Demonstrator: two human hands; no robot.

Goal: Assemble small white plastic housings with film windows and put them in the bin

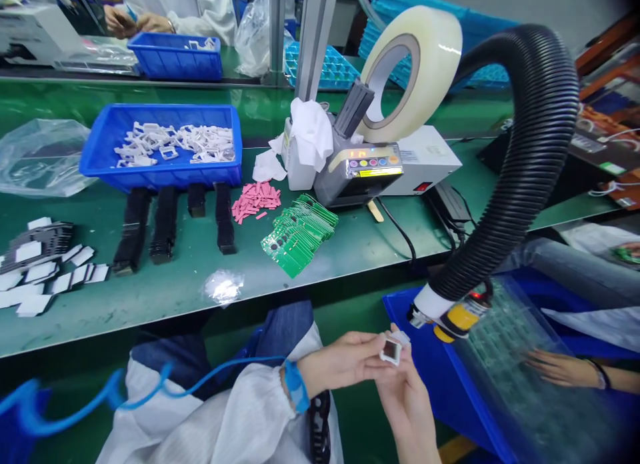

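Observation:
Over the gap in front of the bench, my two hands meet under the nozzle of a black corrugated hose (537,151). Between their fingertips is a small white square frame with a dark window (391,351). My left hand (350,361), with a blue wrist strap (297,387) at its wrist, pinches the frame from the left side. My right hand (404,387) comes up from below, its fingers closed around the frame's right side. A pale piece shows behind the frame, too small to make out. Closest on the bench is a fanned stack of green circuit boards (300,234).
A blue bin (235,137) holds white plastic frames. Black stacked parts (163,224), pink strips (256,201) and white-and-grey pieces (35,291) lie nearby. A tape roll (440,57) sits on a dispenser (330,177). At right, another person's hand (565,369) rests over a clear tray.

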